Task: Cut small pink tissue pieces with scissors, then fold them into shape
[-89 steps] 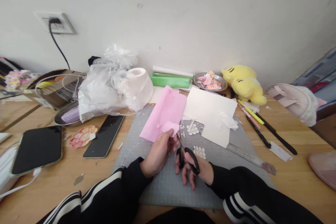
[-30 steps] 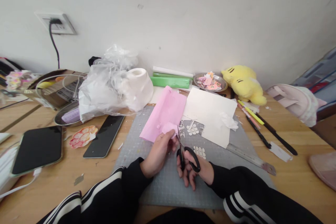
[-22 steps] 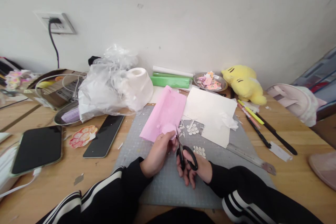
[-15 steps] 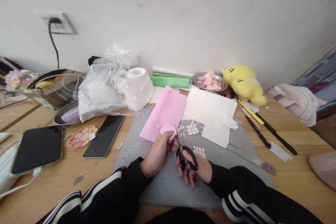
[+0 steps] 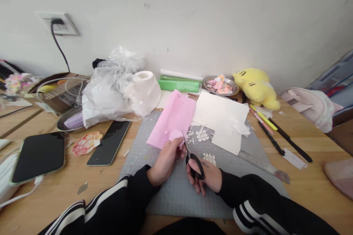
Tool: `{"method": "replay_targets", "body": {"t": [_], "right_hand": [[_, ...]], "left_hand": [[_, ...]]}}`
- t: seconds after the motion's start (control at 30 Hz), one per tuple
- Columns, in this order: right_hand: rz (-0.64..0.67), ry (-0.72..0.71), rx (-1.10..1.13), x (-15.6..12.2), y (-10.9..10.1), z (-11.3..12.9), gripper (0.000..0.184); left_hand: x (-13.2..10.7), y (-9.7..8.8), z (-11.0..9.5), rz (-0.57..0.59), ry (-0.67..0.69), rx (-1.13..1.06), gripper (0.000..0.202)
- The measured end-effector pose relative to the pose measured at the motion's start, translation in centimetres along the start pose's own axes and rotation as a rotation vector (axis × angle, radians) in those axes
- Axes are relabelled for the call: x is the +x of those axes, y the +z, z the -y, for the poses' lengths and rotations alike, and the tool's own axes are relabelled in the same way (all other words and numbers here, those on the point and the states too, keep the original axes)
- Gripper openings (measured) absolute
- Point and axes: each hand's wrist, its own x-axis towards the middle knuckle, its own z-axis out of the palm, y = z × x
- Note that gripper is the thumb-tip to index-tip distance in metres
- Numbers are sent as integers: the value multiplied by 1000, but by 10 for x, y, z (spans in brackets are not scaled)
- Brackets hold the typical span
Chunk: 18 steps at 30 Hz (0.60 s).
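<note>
Between the thumb and fingers of my left hand is a small piece of pink paper, pinched near its lower edge. Black-handled scissors are in my right hand, thumb and fingers through the loops. Their blades point up and left and meet the small piece's right edge beside my left fingertips. Behind it lies a larger pink sheet on the grey cutting mat. White cut-out petal shapes and a small cluster of white rounded pieces rest right of the blades.
White card and a steel ruler lie at right, near several pens. A plastic bag, a paper roll and a phone are at left. Behind stand a metal dish and a yellow plush toy.
The scissors' handles have come closer together and the blades have closed, shifting slightly left at the small pink piece. My left hand has stayed almost in place.
</note>
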Motion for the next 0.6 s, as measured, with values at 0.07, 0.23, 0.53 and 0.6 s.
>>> {"method": "replay_targets", "body": {"t": [0.07, 0.23, 0.53, 0.6], "right_hand": [[-6, -4, -1, 0, 0, 0, 60], [19, 7, 14, 1, -1, 0, 60], [172, -34, 69, 3, -7, -4, 69], [166, -20, 60, 3, -7, -3, 69]], "left_hand": [[0, 0, 0, -3, 5, -1, 29], [0, 0, 1, 2, 11, 4, 33], [-2, 1, -1, 23, 17, 26, 35], [-1, 1, -1, 20, 19, 11, 34]]}}
